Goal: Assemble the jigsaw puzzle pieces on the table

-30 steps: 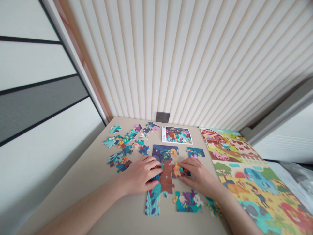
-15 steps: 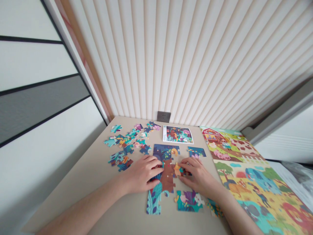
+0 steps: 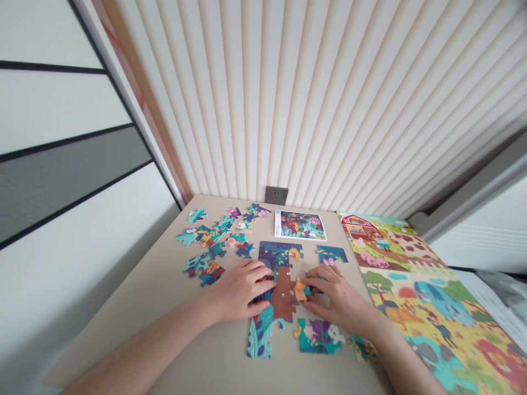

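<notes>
A partly joined jigsaw puzzle lies on the table, showing a brown bear-like figure under a dark blue strip. Across its left side rests my left hand, fingers outstretched and pressing on the pieces. My right hand has its thumb and fingers around a puzzle piece with a yellow-orange figure, at the right edge of the brown part. The hand hides much of that piece. Below it lies a joined section with purple leaves and a white animal. A dark blue section sits above my right hand.
Several loose pieces are scattered at the table's left back. A reference picture card lies near the wall. Finished farm and safari puzzles cover the right side. A teal and yellow section is partly under my right forearm.
My right hand and the yellow-figure piece have shifted slightly right and toward me, away from the brown part. My left hand has hardly moved.
</notes>
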`<state>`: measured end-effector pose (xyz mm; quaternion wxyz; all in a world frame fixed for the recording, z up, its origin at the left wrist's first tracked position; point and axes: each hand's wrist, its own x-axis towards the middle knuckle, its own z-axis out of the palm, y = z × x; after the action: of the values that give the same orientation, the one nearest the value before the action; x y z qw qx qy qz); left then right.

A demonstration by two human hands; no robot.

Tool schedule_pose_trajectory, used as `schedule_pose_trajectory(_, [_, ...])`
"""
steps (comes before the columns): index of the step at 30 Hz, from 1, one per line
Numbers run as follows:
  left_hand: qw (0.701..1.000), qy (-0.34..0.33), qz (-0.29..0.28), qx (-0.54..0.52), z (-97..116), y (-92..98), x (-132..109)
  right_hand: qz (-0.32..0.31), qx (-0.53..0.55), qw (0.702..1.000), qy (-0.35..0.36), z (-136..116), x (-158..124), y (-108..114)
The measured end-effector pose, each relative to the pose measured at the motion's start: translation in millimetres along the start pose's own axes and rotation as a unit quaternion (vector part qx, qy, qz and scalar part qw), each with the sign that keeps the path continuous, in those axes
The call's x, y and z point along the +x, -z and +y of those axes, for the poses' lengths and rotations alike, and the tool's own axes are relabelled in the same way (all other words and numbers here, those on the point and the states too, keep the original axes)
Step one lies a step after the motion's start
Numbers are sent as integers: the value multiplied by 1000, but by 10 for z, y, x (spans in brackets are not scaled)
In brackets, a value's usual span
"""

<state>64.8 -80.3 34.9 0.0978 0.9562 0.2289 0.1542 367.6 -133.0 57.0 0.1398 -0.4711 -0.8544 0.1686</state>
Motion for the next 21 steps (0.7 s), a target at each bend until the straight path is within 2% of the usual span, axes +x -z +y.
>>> schedule_pose_trajectory(7, [1000, 3, -2, -3, -6, -7, -5, -51, 31, 998, 21, -50, -18, 80])
schedule_pose_trajectory(21, [1000, 5, -15, -5, -17, -3, -1, -48, 14, 998, 34, -88, -13, 100])
